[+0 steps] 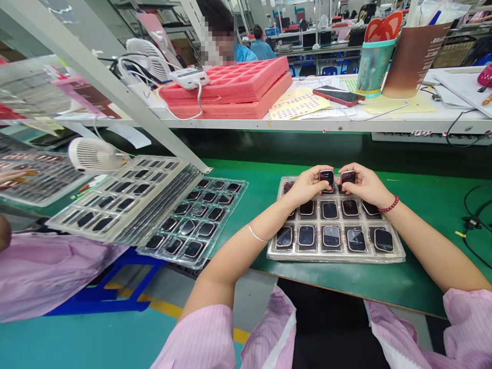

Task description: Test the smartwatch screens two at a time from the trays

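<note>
A clear plastic tray (336, 258) lies on the green bench in front of me, with dark square smartwatch faces set in its pockets. Over its far row, my left hand (307, 185) pinches one smartwatch face (326, 177) between thumb and fingers. Close beside it, my right hand (363, 182) grips a second smartwatch face (348, 177). Both pieces are held upright with their dark screens toward me. Part of the far row is hidden behind my hands. Nearer rows hold more pieces, such as the watch face (331, 236) in the front middle pocket.
Left of me stands a stack of trays (126, 205), and another filled tray (196, 220) overhangs the bench edge. A slanted metal post (154, 118) rises there. Above the bench runs a shelf (292, 124) with pink foam (230, 92) and a phone (338, 95). Black cables (474, 220) lie at right.
</note>
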Action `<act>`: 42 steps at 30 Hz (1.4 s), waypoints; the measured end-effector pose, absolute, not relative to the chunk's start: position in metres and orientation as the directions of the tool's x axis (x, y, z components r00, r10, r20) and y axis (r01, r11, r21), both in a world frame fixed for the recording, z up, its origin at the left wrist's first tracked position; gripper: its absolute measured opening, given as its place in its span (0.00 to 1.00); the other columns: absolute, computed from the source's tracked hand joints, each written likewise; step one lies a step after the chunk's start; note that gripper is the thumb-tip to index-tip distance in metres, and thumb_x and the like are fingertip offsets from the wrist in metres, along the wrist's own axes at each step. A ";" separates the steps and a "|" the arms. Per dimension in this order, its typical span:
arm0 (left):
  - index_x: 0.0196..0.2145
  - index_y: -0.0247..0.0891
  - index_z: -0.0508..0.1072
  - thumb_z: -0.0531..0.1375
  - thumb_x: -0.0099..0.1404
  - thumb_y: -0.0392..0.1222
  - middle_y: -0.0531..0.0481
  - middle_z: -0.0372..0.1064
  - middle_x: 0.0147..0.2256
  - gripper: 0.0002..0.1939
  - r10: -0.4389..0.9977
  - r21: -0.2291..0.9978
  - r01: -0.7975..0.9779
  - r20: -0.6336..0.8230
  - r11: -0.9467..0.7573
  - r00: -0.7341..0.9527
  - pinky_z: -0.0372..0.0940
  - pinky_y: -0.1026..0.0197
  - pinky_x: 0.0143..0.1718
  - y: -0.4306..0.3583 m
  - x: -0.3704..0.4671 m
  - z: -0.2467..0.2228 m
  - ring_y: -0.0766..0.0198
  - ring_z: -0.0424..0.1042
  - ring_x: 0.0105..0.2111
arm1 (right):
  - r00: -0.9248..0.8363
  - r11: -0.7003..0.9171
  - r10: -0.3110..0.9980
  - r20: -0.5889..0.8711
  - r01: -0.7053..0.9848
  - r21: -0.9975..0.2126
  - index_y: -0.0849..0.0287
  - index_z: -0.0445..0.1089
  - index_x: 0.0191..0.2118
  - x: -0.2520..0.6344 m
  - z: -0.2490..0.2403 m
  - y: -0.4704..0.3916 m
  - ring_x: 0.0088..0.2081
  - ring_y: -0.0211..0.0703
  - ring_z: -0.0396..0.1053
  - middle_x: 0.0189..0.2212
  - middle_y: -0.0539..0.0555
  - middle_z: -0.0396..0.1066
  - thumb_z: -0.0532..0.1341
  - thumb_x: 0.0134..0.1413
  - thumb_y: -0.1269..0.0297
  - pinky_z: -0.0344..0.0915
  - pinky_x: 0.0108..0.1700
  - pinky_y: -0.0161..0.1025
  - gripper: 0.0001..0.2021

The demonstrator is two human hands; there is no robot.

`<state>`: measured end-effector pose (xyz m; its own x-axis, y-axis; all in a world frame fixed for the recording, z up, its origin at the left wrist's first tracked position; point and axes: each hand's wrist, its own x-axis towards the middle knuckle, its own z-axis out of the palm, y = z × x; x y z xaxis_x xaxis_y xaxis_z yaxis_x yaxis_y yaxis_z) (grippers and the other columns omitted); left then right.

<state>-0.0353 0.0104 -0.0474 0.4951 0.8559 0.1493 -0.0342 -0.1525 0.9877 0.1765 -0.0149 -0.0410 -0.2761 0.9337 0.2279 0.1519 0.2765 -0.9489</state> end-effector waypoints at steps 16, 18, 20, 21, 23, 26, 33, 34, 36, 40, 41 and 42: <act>0.50 0.35 0.70 0.63 0.55 0.35 0.43 0.75 0.42 0.24 0.867 0.989 0.001 0.128 -0.147 0.481 0.66 0.67 0.29 0.005 -0.034 -0.040 0.62 0.78 0.35 | -0.270 0.244 0.943 0.194 0.165 -0.956 0.57 0.69 0.43 0.176 -0.042 -0.014 0.29 0.39 0.75 0.34 0.52 0.77 0.64 0.47 0.69 0.74 0.32 0.37 0.14; 0.51 0.35 0.70 0.64 0.55 0.35 0.44 0.76 0.42 0.24 0.865 0.989 -0.003 0.131 -0.147 0.484 0.66 0.67 0.29 0.006 -0.035 -0.041 0.62 0.78 0.35 | -0.270 0.258 0.940 0.207 0.169 -0.951 0.57 0.69 0.43 0.176 -0.042 -0.014 0.30 0.40 0.75 0.34 0.52 0.77 0.64 0.45 0.70 0.74 0.33 0.38 0.15; 0.50 0.35 0.70 0.64 0.56 0.37 0.44 0.76 0.41 0.23 0.864 0.988 -0.007 0.137 -0.153 0.485 0.66 0.68 0.28 0.007 -0.035 -0.042 0.62 0.77 0.34 | -0.265 0.258 0.942 0.207 0.174 -0.950 0.57 0.69 0.43 0.176 -0.042 -0.014 0.30 0.40 0.76 0.35 0.52 0.76 0.63 0.44 0.71 0.75 0.32 0.38 0.16; 0.50 0.35 0.71 0.64 0.56 0.38 0.44 0.76 0.40 0.23 0.864 0.988 -0.008 0.141 -0.157 0.483 0.65 0.68 0.27 0.007 -0.035 -0.042 0.62 0.77 0.34 | -0.262 0.252 0.944 0.202 0.174 -0.952 0.57 0.69 0.43 0.175 -0.042 -0.014 0.30 0.41 0.76 0.35 0.53 0.76 0.63 0.44 0.71 0.75 0.32 0.38 0.16; 0.50 0.34 0.71 0.64 0.57 0.39 0.44 0.76 0.40 0.22 0.867 0.987 -0.006 0.145 -0.162 0.477 0.65 0.68 0.27 0.008 -0.036 -0.043 0.63 0.77 0.33 | -0.258 0.237 0.948 0.189 0.172 -0.956 0.57 0.69 0.43 0.175 -0.042 -0.014 0.31 0.42 0.76 0.34 0.52 0.76 0.63 0.44 0.71 0.75 0.31 0.38 0.16; 0.48 0.34 0.72 0.63 0.59 0.42 0.44 0.76 0.38 0.20 0.875 0.986 0.002 0.149 -0.169 0.461 0.63 0.69 0.25 0.008 -0.036 -0.043 0.64 0.77 0.31 | -0.256 0.229 0.949 0.182 0.166 -0.959 0.56 0.70 0.43 0.175 -0.041 -0.014 0.31 0.42 0.76 0.33 0.52 0.76 0.63 0.45 0.72 0.76 0.31 0.38 0.16; 0.49 0.34 0.72 0.61 0.56 0.34 0.46 0.76 0.38 0.21 0.891 0.988 0.028 0.126 -0.153 0.435 0.63 0.69 0.23 0.005 -0.036 -0.037 0.63 0.77 0.32 | -0.272 0.221 0.947 0.172 0.162 -0.962 0.56 0.70 0.42 0.175 -0.040 -0.014 0.31 0.42 0.77 0.34 0.53 0.76 0.64 0.44 0.71 0.75 0.31 0.38 0.15; 0.49 0.34 0.72 0.61 0.55 0.34 0.46 0.76 0.37 0.21 0.891 0.988 0.030 0.124 -0.152 0.436 0.63 0.69 0.24 0.004 -0.036 -0.036 0.63 0.77 0.32 | -0.273 0.222 0.946 0.172 0.164 -0.961 0.57 0.70 0.42 0.175 -0.040 -0.014 0.31 0.42 0.77 0.34 0.53 0.76 0.64 0.44 0.70 0.75 0.31 0.38 0.15; 0.48 0.34 0.72 0.61 0.57 0.37 0.46 0.76 0.36 0.19 0.892 0.987 0.030 0.132 -0.160 0.433 0.63 0.69 0.23 0.004 -0.036 -0.036 0.64 0.76 0.30 | -0.272 0.222 0.947 0.171 0.172 -0.960 0.57 0.70 0.42 0.176 -0.041 -0.014 0.31 0.42 0.77 0.34 0.53 0.76 0.64 0.44 0.70 0.75 0.31 0.38 0.15; 0.46 0.32 0.73 0.60 0.60 0.40 0.45 0.76 0.35 0.17 0.892 0.984 0.031 0.145 -0.174 0.428 0.61 0.69 0.22 0.005 -0.037 -0.037 0.66 0.75 0.28 | -0.276 0.228 0.945 0.175 0.175 -0.958 0.57 0.70 0.43 0.176 -0.042 -0.013 0.31 0.42 0.77 0.35 0.53 0.76 0.64 0.45 0.70 0.75 0.31 0.38 0.15; 0.48 0.33 0.73 0.60 0.59 0.38 0.45 0.76 0.37 0.18 0.889 0.986 0.027 0.139 -0.167 0.435 0.62 0.69 0.23 0.005 -0.037 -0.037 0.65 0.76 0.30 | -0.278 0.229 0.944 0.176 0.175 -0.958 0.57 0.70 0.43 0.176 -0.042 -0.013 0.31 0.42 0.77 0.35 0.53 0.76 0.64 0.45 0.70 0.74 0.31 0.38 0.15; 0.49 0.34 0.72 0.61 0.57 0.36 0.45 0.76 0.38 0.20 0.886 0.987 0.019 0.132 -0.157 0.445 0.63 0.69 0.24 0.006 -0.037 -0.038 0.63 0.77 0.32 | -0.279 0.230 0.944 0.176 0.174 -0.958 0.56 0.70 0.43 0.176 -0.042 -0.013 0.31 0.42 0.77 0.35 0.53 0.76 0.64 0.45 0.70 0.74 0.31 0.38 0.15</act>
<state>-0.0366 0.0058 -0.0383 0.4452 0.8856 0.1321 0.0186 -0.1567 0.9875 0.1759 -0.0130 -0.0421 -0.2795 0.9439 0.1760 0.1739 0.2300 -0.9575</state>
